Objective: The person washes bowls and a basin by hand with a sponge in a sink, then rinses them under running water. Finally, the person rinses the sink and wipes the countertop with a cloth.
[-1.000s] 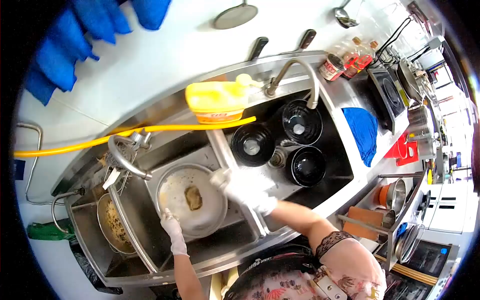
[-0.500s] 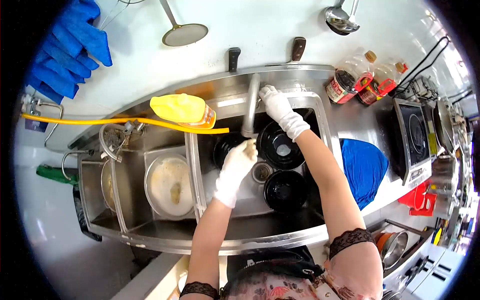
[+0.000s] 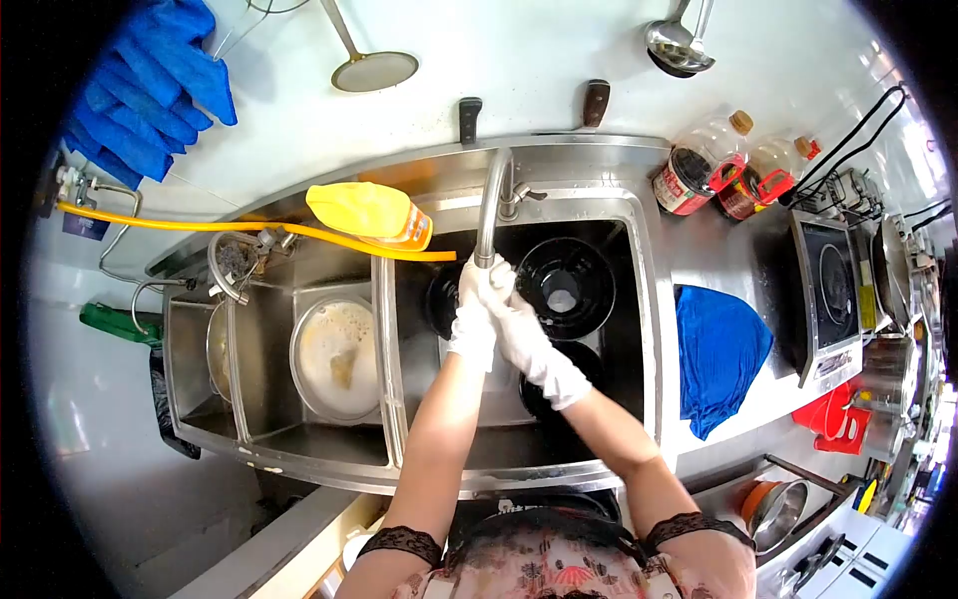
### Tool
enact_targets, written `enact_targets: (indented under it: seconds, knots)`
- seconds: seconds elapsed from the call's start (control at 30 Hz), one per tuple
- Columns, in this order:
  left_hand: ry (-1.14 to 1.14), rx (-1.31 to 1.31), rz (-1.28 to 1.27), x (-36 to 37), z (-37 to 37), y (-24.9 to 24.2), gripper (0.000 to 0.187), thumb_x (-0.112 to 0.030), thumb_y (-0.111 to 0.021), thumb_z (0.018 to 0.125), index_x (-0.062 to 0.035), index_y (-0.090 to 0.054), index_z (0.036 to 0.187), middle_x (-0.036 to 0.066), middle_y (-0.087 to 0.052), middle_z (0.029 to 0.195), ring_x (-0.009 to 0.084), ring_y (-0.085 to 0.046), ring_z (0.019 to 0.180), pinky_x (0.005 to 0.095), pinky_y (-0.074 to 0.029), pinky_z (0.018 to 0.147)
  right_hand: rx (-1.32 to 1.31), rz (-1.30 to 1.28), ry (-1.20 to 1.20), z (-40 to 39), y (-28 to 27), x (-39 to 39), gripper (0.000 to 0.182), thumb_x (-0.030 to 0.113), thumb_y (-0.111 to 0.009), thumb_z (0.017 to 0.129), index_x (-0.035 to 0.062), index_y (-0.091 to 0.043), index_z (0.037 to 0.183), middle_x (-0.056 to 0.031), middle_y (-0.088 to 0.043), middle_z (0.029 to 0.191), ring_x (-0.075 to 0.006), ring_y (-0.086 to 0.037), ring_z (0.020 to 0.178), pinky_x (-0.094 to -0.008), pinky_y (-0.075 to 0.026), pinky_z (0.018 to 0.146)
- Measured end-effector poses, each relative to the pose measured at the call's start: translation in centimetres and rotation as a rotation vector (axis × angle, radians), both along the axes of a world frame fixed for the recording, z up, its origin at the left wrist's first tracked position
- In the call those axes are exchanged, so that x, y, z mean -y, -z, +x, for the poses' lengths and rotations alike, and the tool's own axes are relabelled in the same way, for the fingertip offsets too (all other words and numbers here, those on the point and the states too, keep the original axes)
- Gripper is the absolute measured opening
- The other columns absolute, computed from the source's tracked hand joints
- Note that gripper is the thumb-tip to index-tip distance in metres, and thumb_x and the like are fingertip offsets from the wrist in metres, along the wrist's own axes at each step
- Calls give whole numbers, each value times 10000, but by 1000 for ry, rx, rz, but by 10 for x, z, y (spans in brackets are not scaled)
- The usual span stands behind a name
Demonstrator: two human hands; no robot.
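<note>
Both my hands wear white gloves and meet directly beneath the faucet spout [image 3: 489,215], over the right sink basin [image 3: 454,439]. My left hand [image 3: 473,317] is closed, fingers curled; whatever it may hold is hidden. Wrapped against it, my right hand [image 3: 516,324] has its fingers on the left glove. The faucet handle [image 3: 533,194] is free of any hand. A large black bowl [image 3: 589,275] lies just right of the hands. Another black bowl [image 3: 439,299] is partly covered by my left hand, and a third [image 3: 539,399] by my right wrist.
A yellow jug [image 3: 364,212] and a yellow hose [image 3: 329,242] lie over the divider. Cloudy liquid fills a round pan [image 3: 304,384] in the middle basin. Right of the sink are a blue cloth [image 3: 718,354], sauce bottles [image 3: 689,180] and a cooktop [image 3: 828,275]. Knives [image 3: 469,118] hang on the wall.
My right hand has come away from the faucet handle, down and left, to join my left hand. The left hand has shifted slightly left, beneath the spout.
</note>
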State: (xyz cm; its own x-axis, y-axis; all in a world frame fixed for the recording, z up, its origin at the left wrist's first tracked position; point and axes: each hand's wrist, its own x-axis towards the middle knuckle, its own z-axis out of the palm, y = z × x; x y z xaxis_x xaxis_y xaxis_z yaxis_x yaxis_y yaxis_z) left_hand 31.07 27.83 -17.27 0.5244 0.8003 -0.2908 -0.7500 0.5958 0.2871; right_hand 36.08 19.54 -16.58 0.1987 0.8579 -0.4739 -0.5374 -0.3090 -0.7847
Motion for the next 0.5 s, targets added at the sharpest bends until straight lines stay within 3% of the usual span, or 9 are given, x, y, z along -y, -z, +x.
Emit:
enact_targets:
  seconds: [0.1, 0.13, 0.17, 0.23, 0.27, 0.3, 0.37, 0.43, 0.5]
  knots:
    - [-166, -403, 0, 22, 3, -40, 178, -202, -493, 930, -36, -547, 896, 49, -538, 680, 153, -556, 621, 238, -474, 598, -76, 585, -94, -8, 9, -14, 416, 314, -631, 869, 8, -540, 1136, -69, -609, 955, -174, -583, 893, -281, -455, 845]
    - [-63, -768, 399, 31, -7, -37, 290, -268, -482, 949, 6, -578, 946, 103, -622, 788, 167, -613, 712, 249, -506, 678, -960, 132, -98, -16, 42, -36, 258, 244, -584, 895, 31, -564, 1039, -65, -611, 844, -186, -604, 767, -288, -499, 715]
    - [-196, -633, 59, 35, -1, -22, 323, -298, -457, 963, -11, -587, 891, 85, -641, 804, 166, -612, 698, 241, -490, 665, -586, 66, -69, -15, 79, -42, 149, 171, -581, 874, 70, -569, 982, -99, -624, 798, -238, -612, 689, -311, -512, 617]
    - [-222, -1245, 489, 46, -11, -20, 307, -311, -480, 964, -27, -557, 877, 18, -553, 761, 178, -550, 678, 285, -471, 671, -288, 177, -36, -27, 61, -40, 151, 169, -581, 868, 74, -571, 985, -105, -627, 803, -248, -615, 691, -318, -514, 619]
    - [-81, -542, 205, 46, -24, -9, 250, -272, -543, 932, -47, -559, 824, 42, -591, 778, 170, -572, 711, 279, -479, 688, 29, 282, -4, -28, 45, -38, 154, 168, -581, 863, 79, -572, 988, -111, -630, 808, -259, -617, 694, -325, -516, 620]
    - [-419, -462, 134, 50, -1, -4, 233, -254, -606, 885, -35, -577, 811, 59, -613, 779, 156, -573, 713, 288, -480, 662, 348, 379, 28, -30, 28, -34, 157, 166, -581, 857, 84, -573, 991, -117, -633, 813, -270, -620, 697, -332, -519, 622]
    - [-309, -1295, 739, 60, -20, -31, 180, -124, -647, 817, 9, -592, 926, 64, -599, 676, 207, -613, 643, 321, -492, 606, 998, 561, 93, -29, 10, -31, 166, 162, -580, 847, 93, -576, 998, -129, -639, 822, -291, -625, 702, -346, -523, 625]
    - [98, -1519, 598, 39, -25, -56, 259, -221, -637, 817, 8, -624, 938, 140, -639, 702, 273, -646, 650, 363, -506, 600, 1338, 304, -485, -15, 27, -44, 210, 171, -568, 829, 112, -578, 1030, -154, -643, 833, -345, -633, 715, -400, -524, 628]
    - [303, -1569, 696, 6, -39, 29, 228, -228, -568, 885, -11, -613, 830, 75, -623, 726, 152, -568, 676, 295, -453, 595, 1143, -96, -634, -9, -26, -26, 319, 194, -551, 825, 60, -558, 1115, -176, -637, 946, -347, -622, 837, -439, -494, 765]
